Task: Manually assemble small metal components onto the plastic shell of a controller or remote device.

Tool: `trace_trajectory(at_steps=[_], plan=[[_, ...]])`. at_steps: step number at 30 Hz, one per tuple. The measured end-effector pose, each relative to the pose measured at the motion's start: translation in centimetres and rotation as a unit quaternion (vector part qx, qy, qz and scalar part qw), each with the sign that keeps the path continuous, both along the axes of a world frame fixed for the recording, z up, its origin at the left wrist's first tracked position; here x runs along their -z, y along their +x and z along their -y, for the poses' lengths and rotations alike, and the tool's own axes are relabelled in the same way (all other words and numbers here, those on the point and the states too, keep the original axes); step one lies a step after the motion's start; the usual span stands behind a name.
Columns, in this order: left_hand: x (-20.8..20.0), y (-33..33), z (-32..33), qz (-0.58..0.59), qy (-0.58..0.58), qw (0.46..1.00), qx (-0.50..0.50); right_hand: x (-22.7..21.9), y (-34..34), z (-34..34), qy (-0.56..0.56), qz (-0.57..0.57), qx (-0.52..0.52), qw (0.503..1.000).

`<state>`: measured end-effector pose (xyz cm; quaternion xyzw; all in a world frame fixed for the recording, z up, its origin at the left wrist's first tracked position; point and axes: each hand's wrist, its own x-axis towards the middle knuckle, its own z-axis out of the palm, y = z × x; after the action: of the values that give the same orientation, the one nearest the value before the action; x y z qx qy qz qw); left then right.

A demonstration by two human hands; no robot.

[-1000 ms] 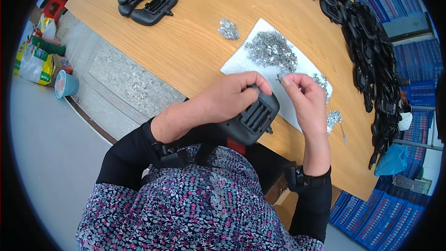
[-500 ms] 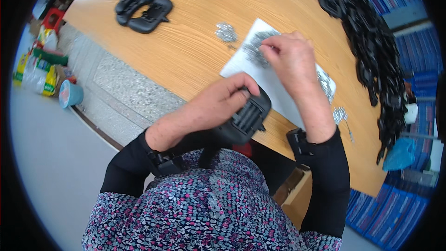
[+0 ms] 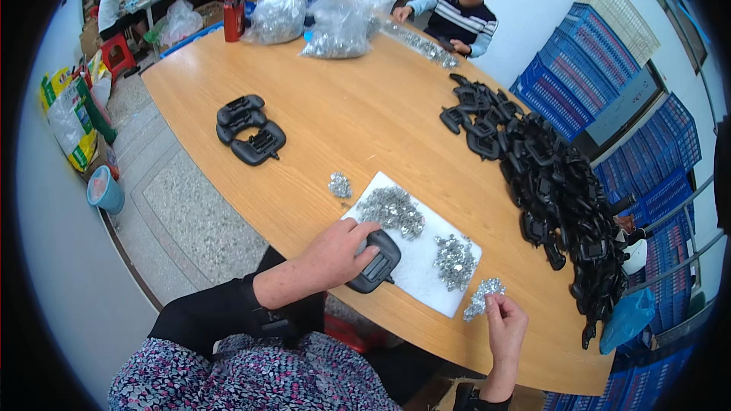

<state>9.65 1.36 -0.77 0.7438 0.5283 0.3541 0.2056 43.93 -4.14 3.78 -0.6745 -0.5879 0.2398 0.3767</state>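
Observation:
My left hand [image 3: 327,257] is closed round a black plastic housing [image 3: 386,257] with a slotted compartment, held over the near left edge of a white board [image 3: 426,297]. My right hand [image 3: 505,329] is closed in a pinch at a small pile of shiny metal pieces [image 3: 483,297], just right of the board. Whatever lies between its fingertips is too small to make out. On the board are a larger heap of small metal parts [image 3: 392,210] and a second shiny heap [image 3: 454,262]. Another little pile [image 3: 339,184] lies on the table beyond the board's left corner.
Several black housings [image 3: 253,133] sit at the table's left. A long heap of black housings [image 3: 541,175] lines the right side, with a blue bag [image 3: 628,320] at its near end. Clear bags [image 3: 339,23] and a red bottle [image 3: 233,15] stand far back. A co-worker [image 3: 461,11] sits opposite.
My right hand has moved from the larger heap on the board to the pile at its right. The left hand keeps the housing. The view has tilted up, showing more room.

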Motion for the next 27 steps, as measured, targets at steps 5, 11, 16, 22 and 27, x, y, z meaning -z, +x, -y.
trace_trajectory(at_steps=[5, 11, 16, 22, 27], plan=[[2.0, -0.9, -1.2, 0.094, -0.051, 0.994, 0.006, 1.2, 1.6, 1.2, -0.029, -0.018, 0.017, 0.999], [1.3, -2.1, -1.6, 0.092, -0.084, 0.992, 0.023, 1.9, 2.1, 0.8, -0.044, -0.051, -0.016, 0.998], [2.6, -2.0, -2.0, 0.12, -0.048, 0.984, 0.122, -2.5, -2.1, 0.6, -0.038, 0.089, -0.097, 0.991], [4.1, -3.7, -2.0, 0.159, -0.068, 0.976, 0.131, -3.3, -9.3, -5.9, -0.143, 0.163, -0.205, 0.954], [0.2, -9.5, -1.1, 0.266, -0.126, 0.942, 0.159, -7.0, -20.6, -11.3, -0.21, 0.197, -0.32, 0.902]])
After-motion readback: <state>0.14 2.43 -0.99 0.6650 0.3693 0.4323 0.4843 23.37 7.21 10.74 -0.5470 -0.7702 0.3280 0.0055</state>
